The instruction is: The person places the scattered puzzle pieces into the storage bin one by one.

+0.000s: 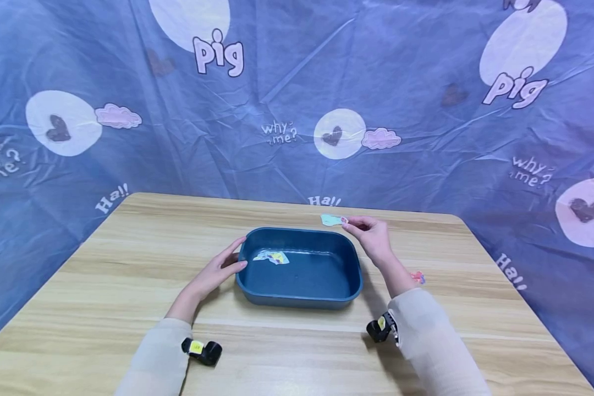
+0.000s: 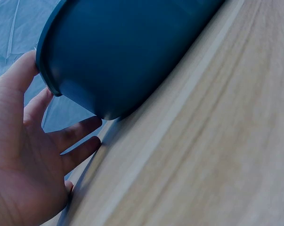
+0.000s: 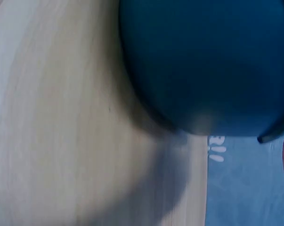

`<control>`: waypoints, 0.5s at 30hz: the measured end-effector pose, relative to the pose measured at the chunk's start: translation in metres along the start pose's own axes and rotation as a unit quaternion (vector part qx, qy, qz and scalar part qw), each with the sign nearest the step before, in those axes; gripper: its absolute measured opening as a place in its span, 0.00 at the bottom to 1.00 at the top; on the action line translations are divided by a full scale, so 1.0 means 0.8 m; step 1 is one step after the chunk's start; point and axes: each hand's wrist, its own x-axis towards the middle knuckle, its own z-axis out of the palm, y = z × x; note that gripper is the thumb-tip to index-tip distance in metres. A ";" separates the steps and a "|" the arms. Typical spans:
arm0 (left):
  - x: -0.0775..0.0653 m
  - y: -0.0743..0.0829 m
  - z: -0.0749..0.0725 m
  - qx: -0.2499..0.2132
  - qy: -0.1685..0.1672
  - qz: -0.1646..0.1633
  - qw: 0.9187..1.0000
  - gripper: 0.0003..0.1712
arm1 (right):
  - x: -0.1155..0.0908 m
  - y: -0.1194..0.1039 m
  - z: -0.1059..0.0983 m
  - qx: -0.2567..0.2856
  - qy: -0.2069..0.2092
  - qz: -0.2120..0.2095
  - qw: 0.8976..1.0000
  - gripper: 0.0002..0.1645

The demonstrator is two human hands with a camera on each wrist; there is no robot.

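Observation:
A dark blue rectangular basin [image 1: 297,302] stands on the wooden table. My left hand [image 1: 219,273] holds its left end, thumb and forefinger at the rim. In the left wrist view the other fingers of the left hand [image 2: 36,146] spread beside the basin's outer wall [image 2: 113,52]. Between thumb and fingertips my right hand [image 1: 373,239] pinches a pale green scrap [image 1: 330,220] with a pink print, above the basin's far right corner. Inside the basin, at the left, lies a torn, irregular scrap [image 1: 272,257] in white, yellow and blue. Only a fingertip edge shows in the right wrist view.
A small red and blue piece [image 1: 418,277] lies on the table beyond the right forearm, partly hidden by it. Behind the table [image 1: 104,264] hangs a blue printed cloth [image 1: 277,165]. Each wrist carries a black camera.

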 end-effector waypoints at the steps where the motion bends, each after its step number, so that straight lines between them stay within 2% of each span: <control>1: -0.002 0.005 0.001 0.001 -0.001 0.001 1.000 0.33 | -0.001 -0.001 0.002 0.006 0.000 -0.005 1.000 0.13; 3: -0.006 0.014 0.003 0.006 -0.001 0.000 1.000 0.33 | -0.002 -0.003 0.007 0.014 -0.002 -0.010 1.000 0.13; 6: -0.009 0.020 0.004 0.009 0.000 -0.007 1.000 0.34 | -0.005 -0.008 0.013 0.017 -0.005 0.005 1.000 0.12; 7: -0.009 0.021 0.004 0.009 0.000 -0.008 1.000 0.34 | -0.009 -0.020 0.017 -0.004 0.000 0.020 1.000 0.13; 12: -0.010 0.019 0.003 0.005 0.002 -0.012 1.000 0.34 | -0.016 -0.036 0.028 -0.013 -0.009 0.061 0.998 0.14; 15: -0.010 0.020 0.003 0.006 0.003 -0.013 1.000 0.34 | -0.019 -0.037 0.035 -0.005 -0.009 0.067 0.998 0.13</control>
